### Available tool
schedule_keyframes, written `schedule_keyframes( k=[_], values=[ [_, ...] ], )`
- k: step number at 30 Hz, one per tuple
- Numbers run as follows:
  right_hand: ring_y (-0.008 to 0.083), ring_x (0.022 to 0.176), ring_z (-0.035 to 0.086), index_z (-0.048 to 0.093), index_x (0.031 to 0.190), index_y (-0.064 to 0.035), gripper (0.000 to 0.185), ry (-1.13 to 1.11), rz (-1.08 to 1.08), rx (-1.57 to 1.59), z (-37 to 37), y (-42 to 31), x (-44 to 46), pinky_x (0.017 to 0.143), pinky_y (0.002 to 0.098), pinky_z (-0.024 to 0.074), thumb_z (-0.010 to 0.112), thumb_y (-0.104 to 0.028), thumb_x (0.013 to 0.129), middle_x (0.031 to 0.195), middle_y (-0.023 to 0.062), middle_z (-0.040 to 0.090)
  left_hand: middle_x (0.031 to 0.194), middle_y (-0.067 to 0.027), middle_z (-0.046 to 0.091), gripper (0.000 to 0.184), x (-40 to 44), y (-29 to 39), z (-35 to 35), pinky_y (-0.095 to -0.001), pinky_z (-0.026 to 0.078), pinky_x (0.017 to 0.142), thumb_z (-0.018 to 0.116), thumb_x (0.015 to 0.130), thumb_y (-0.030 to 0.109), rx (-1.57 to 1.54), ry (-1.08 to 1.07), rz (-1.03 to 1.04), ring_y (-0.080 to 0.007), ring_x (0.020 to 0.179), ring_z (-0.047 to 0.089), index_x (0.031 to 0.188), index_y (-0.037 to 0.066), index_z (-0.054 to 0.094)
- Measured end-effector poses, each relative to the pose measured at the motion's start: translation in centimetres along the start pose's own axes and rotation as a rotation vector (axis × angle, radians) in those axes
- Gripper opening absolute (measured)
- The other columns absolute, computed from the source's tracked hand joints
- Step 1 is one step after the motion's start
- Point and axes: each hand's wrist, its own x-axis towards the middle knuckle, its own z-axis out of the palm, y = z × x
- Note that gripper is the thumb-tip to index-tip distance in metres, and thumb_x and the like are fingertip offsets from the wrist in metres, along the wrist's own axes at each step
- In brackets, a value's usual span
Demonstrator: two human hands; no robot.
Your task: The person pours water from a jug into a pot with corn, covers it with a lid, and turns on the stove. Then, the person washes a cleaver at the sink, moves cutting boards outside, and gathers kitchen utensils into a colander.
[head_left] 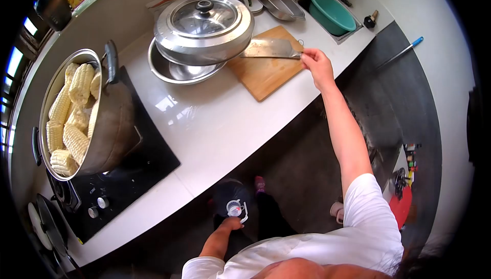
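Head view: upper right of centre, your right hand pinches one broad steel cleaver by its handle, presumably keeping fingers off the blade, over one rectangular wooden board; lower centre, your left hand grips one clear plastic jug by its white handle, probably to steady it.

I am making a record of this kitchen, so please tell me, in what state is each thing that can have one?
Tall pot: open, holding corn pieces.
Pan: covered by its lid.
Steel bowl: partly hidden under the pan.
Cleaver: flat over the cutting board, held in the right hand.
Clear container: held in the left hand, closure unclear.
Green basin: uncovered.
Stove: on or off, cannot tell.
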Motion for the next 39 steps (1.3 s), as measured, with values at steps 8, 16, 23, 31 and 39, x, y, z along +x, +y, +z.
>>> schedule_keyframes(
  k=[8, 16, 23, 31, 39],
  values=[
    [0.0108, 0.07, 0.056, 0.055, 0.102, -0.001, 0.021, -0.232, 0.045, -0.091, 2.2, 1.8, 10.4, 0.057, 0.0217, 0.0442, 0.05, -0.008, 0.083, 0.094, 0.0054, 0.059, 0.109, -0.011, 0.055, 0.04, 0.3, 2.4, 0.5, -0.0354, 0.04, 0.087, 0.054, 0.076, 0.038, -0.106, 0.039, -0.176, -0.0268, 0.102, 0.051, 0.103, 0.008, 0.059],
    [0.0053, 0.053, 0.045, 0.056, 0.089, -0.0024, 0.016, -0.293, 0.005, -0.079, 1.4, -1.9, 4.2, 0.046, 0.0175, 0.0343, 0.053, -0.017, 0.082, 0.071, 0.0004, 0.057, 0.106, -0.0086, 0.057, 0.037, 0.4, 3.5, 1.4, -0.0362, 0.042, 0.085, 0.055, 0.075, 0.037, -0.186, 0.156, -0.301, -0.0254, 0.1, 0.053, 0.1, 0.011, 0.06],
    [0.0145, 0.066, 0.058, 0.062, 0.091, -0.0046, 0.019, -1.055, -0.025, -0.286, 5.0, 6.5, -22.0, 0.061, 0.0266, 0.0481, 0.06, -0.015, 0.075, 0.081, 0.0074, 0.061, 0.101, -0.009, 0.06, 0.027, 0.8, 5.9, 3.3, -0.0382, 0.046, 0.075, 0.046, 0.077, 0.023, -0.063, 0.251, -0.301, -0.0244, 0.095, 0.057, 0.093, 0.01, 0.064],
    [0.0383, 0.115, 0.035, 0.033, 0.128, -0.026, 0.069, -1.686, -0.487, -0.862, 12.6, 16.6, -42.8, 0.086, 0.0489, 0.038, 0.065, -0.026, 0.066, 0.133, 0.0187, 0.026, 0.119, -0.0095, 0.049, 0.038, -0.9, 5.7, 6.0, -0.04, 0.037, 0.086, 0.037, 0.083, 0.024, -0.318, 0.596, -0.249, -0.0217, 0.11, 0.046, 0.117, 0.01, 0.048],
    [0.0391, 0.117, 0.032, 0.037, 0.126, -0.0214, 0.066, -1.509, -0.593, -1.179, 15.0, 18.9, -48.0, 0.09, 0.0497, 0.0342, 0.064, -0.029, 0.067, 0.134, 0.0183, 0.025, 0.118, -0.0117, 0.049, 0.035, -0.2, 2.1, 9.8, -0.0404, 0.034, 0.088, 0.037, 0.082, 0.02, -0.332, 0.707, -0.109, -0.0231, 0.112, 0.043, 0.112, 0.011, 0.052]
  ],
)
